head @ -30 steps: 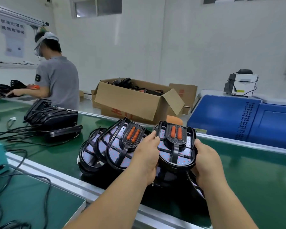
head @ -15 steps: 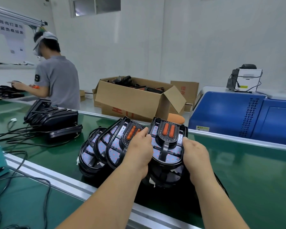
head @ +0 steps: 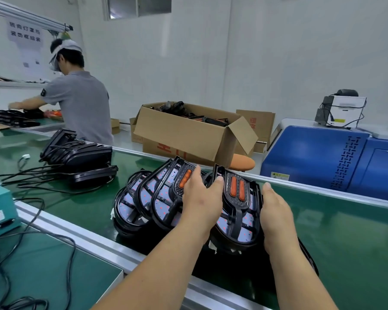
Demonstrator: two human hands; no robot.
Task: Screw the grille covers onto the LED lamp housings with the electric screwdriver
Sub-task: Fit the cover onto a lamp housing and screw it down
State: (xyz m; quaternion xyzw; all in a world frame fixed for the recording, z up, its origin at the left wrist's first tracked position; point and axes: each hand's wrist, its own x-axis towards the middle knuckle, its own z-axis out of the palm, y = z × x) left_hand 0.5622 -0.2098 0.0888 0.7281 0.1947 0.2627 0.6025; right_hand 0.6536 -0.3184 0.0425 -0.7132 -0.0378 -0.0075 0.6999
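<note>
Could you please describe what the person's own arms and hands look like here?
The left hand and right hand are bare: no gloves, rings or watch show. The left forearm and right forearm are uncovered, no sleeve in view. Fingernails look short and unpainted.

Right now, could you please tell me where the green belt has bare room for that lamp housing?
Bare belt lies right of the right hand, up to the far rail by the blue machine. A narrower strip lies between the overlapped lamp row and the black stack. Crowded: just left of the held lamp housing, and cables around the stack.
</note>
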